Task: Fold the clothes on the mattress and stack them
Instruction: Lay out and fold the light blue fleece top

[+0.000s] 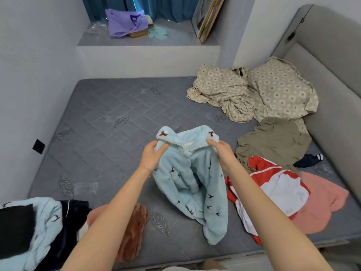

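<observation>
Both hands hold one light blue fleece garment with small dark bird motifs and a beaded collar trim (190,182) up over the grey quilted mattress with stitched leaf emblems (109,118). The left hand (153,155) pinches the collar on one side, thumb over the plush fabric; the right hand (220,151) pinches the opposite collar edge, so the neckline is stretched between them. The body of the garment hangs down in thick, soft folds, its lower end touching the mattress. To the right lie a crumpled red-and-white jersey (273,184) overlapping a flat pink cloth (322,204), an olive green rumpled garment (277,141), a small navy item with white stripes (310,160) and a heap of beige diamond-patterned bedding (263,94). At the lower left sit a matching light blue fleece piece (46,227), dark navy fabric (75,210) and a ribbed rust-brown plush cloth (134,231).
</observation>
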`<action>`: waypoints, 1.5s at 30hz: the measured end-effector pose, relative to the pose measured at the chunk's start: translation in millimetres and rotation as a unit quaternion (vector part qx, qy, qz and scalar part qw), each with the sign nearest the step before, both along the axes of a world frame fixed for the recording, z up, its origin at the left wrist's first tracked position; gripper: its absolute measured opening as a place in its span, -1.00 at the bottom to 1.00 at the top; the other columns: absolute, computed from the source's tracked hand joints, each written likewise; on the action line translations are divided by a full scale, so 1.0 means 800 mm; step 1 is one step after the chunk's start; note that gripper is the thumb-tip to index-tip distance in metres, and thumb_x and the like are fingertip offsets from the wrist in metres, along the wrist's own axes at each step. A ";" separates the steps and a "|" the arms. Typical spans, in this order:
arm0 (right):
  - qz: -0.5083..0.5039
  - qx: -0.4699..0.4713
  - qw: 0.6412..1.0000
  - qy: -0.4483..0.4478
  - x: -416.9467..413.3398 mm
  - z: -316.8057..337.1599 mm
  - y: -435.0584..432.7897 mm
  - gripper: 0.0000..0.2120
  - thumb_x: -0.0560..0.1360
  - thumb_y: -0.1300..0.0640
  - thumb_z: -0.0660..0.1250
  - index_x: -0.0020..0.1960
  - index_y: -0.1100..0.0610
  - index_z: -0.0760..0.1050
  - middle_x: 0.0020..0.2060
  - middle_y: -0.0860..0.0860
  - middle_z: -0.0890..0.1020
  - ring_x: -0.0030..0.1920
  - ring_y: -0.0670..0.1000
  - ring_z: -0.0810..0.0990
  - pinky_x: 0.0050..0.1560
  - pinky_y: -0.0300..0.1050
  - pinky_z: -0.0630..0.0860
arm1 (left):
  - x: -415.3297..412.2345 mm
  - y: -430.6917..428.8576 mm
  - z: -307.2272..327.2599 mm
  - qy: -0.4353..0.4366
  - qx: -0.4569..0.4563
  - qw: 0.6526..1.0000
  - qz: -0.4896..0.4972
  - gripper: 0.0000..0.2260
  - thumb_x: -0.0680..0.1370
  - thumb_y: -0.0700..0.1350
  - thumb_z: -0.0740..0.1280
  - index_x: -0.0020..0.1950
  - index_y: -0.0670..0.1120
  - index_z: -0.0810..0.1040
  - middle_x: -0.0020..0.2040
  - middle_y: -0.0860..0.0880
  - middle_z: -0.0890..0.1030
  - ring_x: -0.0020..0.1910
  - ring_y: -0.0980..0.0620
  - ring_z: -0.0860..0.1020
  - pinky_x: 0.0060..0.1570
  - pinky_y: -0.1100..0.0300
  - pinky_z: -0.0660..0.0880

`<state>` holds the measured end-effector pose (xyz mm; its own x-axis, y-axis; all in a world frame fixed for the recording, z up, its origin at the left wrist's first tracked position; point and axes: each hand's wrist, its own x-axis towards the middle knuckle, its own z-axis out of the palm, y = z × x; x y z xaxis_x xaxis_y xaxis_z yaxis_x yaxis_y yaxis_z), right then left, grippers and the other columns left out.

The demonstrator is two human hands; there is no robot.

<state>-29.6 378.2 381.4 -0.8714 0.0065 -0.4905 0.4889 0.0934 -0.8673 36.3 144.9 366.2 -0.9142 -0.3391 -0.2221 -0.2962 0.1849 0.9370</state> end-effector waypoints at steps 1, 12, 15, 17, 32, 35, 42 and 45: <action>0.005 0.011 1.000 0.023 0.005 0.001 -0.006 -0.68 0.49 0.03 0.44 0.12 0.21 0.54 0.03 0.05 0.64 0.11 0.08 0.60 0.06 -0.09 0.55 | 0.000 0.000 0.007 0.015 -0.001 1.000 0.017 -0.75 0.55 -0.09 0.38 -0.22 -0.17 0.39 -0.32 -0.05 0.37 -0.32 0.08 0.34 -0.34 0.33 0.31; -0.082 0.028 0.954 0.286 0.026 0.076 -0.025 -0.79 0.48 0.09 0.47 0.04 0.13 0.51 -0.14 -0.13 0.56 -0.17 -0.31 0.50 -0.14 -0.42 0.42 | -0.002 0.007 0.101 0.101 0.026 0.995 -0.006 -0.58 0.53 -0.01 0.41 -0.35 -0.03 0.20 -0.40 0.01 0.20 -0.43 0.12 0.19 -0.46 0.32 0.18; -0.076 0.026 0.952 0.296 0.030 0.096 -0.017 -0.75 0.47 0.06 0.48 0.05 0.15 0.51 -0.16 -0.10 0.55 -0.16 -0.17 0.49 -0.13 -0.31 0.40 | 0.012 0.018 0.122 0.109 0.014 0.994 -0.025 -0.65 0.53 -0.03 0.40 -0.31 -0.12 0.31 -0.36 -0.05 0.29 -0.37 0.07 0.29 -0.37 0.25 0.27; -0.073 0.017 0.950 0.304 0.038 0.103 -0.007 -0.78 0.47 0.06 0.47 0.02 0.10 0.49 -0.18 -0.16 0.54 -0.16 -0.23 0.50 -0.12 -0.32 0.38 | 0.028 0.023 0.133 0.107 0.004 0.993 -0.057 -0.73 0.52 -0.04 0.42 -0.14 -0.23 0.47 -0.25 -0.09 0.46 -0.26 0.04 0.44 -0.23 0.16 0.42; 0.033 -0.011 0.908 0.418 0.152 0.186 0.113 -0.76 0.51 0.08 0.43 0.12 -0.03 0.46 0.02 -0.21 0.57 0.05 -0.24 0.52 -0.01 -0.47 0.41 | 0.142 0.154 0.204 0.249 -0.050 0.965 0.058 -0.48 0.37 0.11 0.53 -0.37 -0.06 0.20 -0.44 0.10 0.15 -0.44 0.15 0.14 -0.46 0.38 0.12; 0.017 -0.004 0.898 0.439 0.170 0.201 0.128 -0.76 0.48 0.08 0.46 0.06 -0.08 0.45 -0.07 -0.20 0.54 -0.05 -0.18 0.49 -0.05 -0.42 0.40 | 0.161 0.166 0.219 0.262 -0.052 0.962 0.053 -0.48 0.38 0.11 0.53 -0.35 -0.10 0.22 -0.40 0.04 0.14 -0.41 0.12 0.13 -0.44 0.32 0.11; 0.020 -0.002 0.892 0.452 0.192 0.223 0.152 -0.75 0.44 0.07 0.50 0.04 0.09 0.51 -0.25 0.02 0.46 -0.26 -0.07 0.36 -0.19 -0.18 0.35 | 0.197 0.169 0.236 0.266 -0.039 0.962 0.045 -0.50 0.40 0.10 0.51 -0.35 -0.16 0.27 -0.37 0.00 0.14 -0.38 0.08 0.14 -0.39 0.22 0.10; 0.025 0.015 0.889 0.457 0.184 0.231 0.151 -0.79 0.43 0.03 0.50 -0.02 -0.02 0.50 -0.27 -0.17 0.50 -0.29 -0.17 0.40 -0.22 -0.31 0.36 | 0.192 0.152 0.243 0.267 -0.060 0.961 0.038 -0.48 0.40 0.13 0.50 -0.38 -0.13 0.24 -0.38 0.01 0.14 -0.39 0.09 0.13 -0.42 0.22 0.08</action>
